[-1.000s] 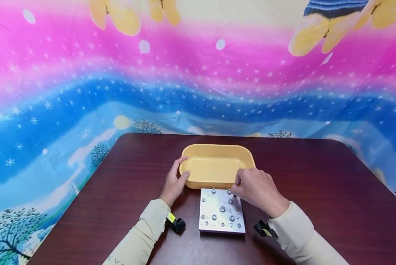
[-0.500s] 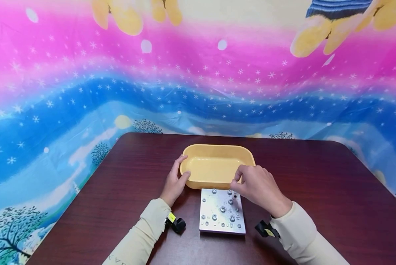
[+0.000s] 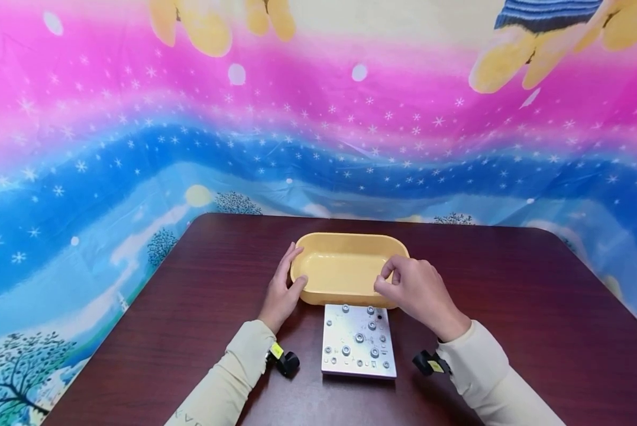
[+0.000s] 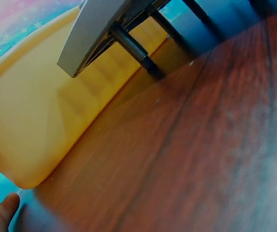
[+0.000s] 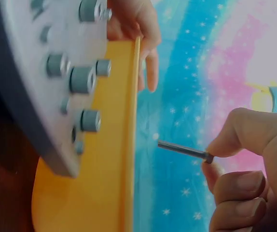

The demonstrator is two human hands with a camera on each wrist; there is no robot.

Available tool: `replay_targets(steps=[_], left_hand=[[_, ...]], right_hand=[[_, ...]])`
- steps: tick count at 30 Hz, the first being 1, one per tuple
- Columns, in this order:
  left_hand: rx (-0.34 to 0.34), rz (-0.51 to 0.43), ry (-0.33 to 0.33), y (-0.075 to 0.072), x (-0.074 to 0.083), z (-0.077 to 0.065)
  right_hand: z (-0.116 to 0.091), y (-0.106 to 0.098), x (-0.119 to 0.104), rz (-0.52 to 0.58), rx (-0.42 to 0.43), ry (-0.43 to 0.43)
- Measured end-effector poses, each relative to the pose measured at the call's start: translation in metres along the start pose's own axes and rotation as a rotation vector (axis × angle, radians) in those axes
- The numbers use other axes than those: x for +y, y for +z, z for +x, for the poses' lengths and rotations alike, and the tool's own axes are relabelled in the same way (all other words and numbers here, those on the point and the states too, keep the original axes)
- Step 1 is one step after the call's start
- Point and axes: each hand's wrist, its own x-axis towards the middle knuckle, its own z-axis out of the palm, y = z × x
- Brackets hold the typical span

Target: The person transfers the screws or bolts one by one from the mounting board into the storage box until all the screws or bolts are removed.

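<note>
My right hand [image 3: 416,293] pinches a small bolt [image 5: 182,149] by its head between thumb and forefinger, its shank pointing away from the fingertips in the right wrist view. This hand is over the right end of a yellow plastic tray [image 3: 345,297]. My left hand [image 3: 282,294] holds the tray's left end, with thumb and fingers at the rim. In front of the tray is a square metal plate [image 3: 345,331] with several socket-head bolts [image 5: 83,79] in it. A dark open hole [image 3: 379,317] shows near its far right corner. Threaded shanks [image 4: 133,46] stick out below the plate.
Everything stands on a dark red-brown wooden table [image 3: 510,296]. A printed curtain [image 3: 318,118] in pink and blue hangs behind it. A small black camera [image 3: 286,362] is strapped at the left wrist, another camera [image 3: 427,362] at the right.
My right hand has risen from the plate's far right corner to over the tray, uncovering the dark hole. My left hand stays at the tray's left end.
</note>
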Motion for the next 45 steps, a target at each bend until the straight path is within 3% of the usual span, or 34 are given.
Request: replay_targets(steps=[6, 14, 17, 24, 26, 30, 33, 40, 45], left_hand=[[0.001, -0.007, 0.013, 0.001, 0.001, -0.001], [-0.005, -0.030, -0.003, -0.004, 0.035, -0.006], [0.003, -0.016, 0.008, -0.002, 0.021, -0.003], [0.013, 0.000, 0.012, 0.001, 0.011, 0.002], [0.016, 0.011, 0.016, 0.003, -0.001, 0.004], [0.008, 0.025, 0.004, 0.003, -0.002, 0.003], [-0.003, 0.022, -0.004, 0.004, 0.004, 0.001], [-0.023, 0.009, -0.014, -0.002, 0.036, -0.004], [-0.030, 0.008, -0.033, -0.003, 0.039, -0.004]], right_hand=[[0.008, 0.006, 0.015, 0.050, 0.005, 0.024], [0.030, 0.024, 0.031, 0.082, 0.057, 0.023], [0.040, 0.029, 0.034, 0.093, 0.065, 0.015], [0.052, 0.042, 0.043, 0.095, 0.011, 0.034], [0.053, 0.046, 0.046, 0.087, 0.000, 0.039], [0.053, 0.051, 0.049, 0.078, -0.005, 0.046], [0.052, 0.054, 0.051, 0.073, -0.004, 0.057], [0.054, 0.057, 0.055, 0.060, 0.008, 0.060], [0.054, 0.058, 0.056, 0.043, -0.009, 0.069]])
